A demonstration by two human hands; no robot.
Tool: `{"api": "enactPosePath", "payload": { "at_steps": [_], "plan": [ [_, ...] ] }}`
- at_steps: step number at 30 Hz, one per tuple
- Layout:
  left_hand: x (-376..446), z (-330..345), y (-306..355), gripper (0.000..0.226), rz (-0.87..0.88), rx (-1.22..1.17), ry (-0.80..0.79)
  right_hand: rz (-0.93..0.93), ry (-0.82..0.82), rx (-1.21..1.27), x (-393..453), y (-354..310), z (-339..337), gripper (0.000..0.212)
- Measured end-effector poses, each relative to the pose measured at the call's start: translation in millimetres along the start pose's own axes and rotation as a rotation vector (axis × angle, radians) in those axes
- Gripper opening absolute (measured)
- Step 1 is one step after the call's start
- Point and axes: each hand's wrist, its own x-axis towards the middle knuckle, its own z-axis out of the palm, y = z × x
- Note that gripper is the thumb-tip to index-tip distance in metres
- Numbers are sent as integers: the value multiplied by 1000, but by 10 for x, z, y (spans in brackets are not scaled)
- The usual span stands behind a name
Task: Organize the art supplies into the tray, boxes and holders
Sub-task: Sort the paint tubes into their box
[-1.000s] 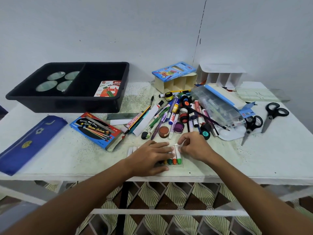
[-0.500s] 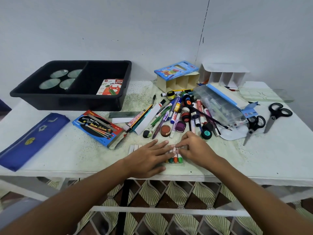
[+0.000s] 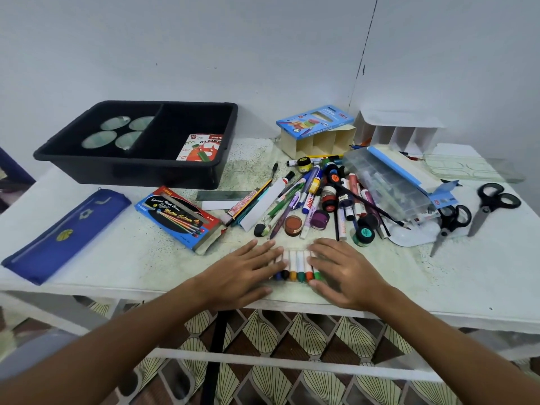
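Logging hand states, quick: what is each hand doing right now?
Left hand: open, fingers flat on the row of crayons.
Right hand: open, resting flat on the same row.

Hands part over the crayons

A second ago the right hand (image 3: 344,270) pinched at the far end of the crayons (image 3: 296,266), fingers curled, and the left hand (image 3: 245,270) covered most of the row. Now both lie flat with fingers straight, one at each end, and six coloured tips show between them.
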Motion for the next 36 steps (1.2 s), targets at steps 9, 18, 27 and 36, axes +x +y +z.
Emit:
{"api": "enactPosePath", "payload": {
  "at_steps": [9,18,27,36],
  "plan": [
    [-269,27,-33,66,-73,-21,-42,-171,-249,-90,135,-79,197,66],
    [-495,-445,-490,45,-365,-283,368,-238,-199,-55,305,7,153,58],
    [-764,-758,-1382,91,-587,-153,-361,-257,-280,-119,525,-84,159,59],
    [-591,-688,-1488,71,-415,-68,-345,-199,-319,-79,597,-165,164,54]
  ]
}}
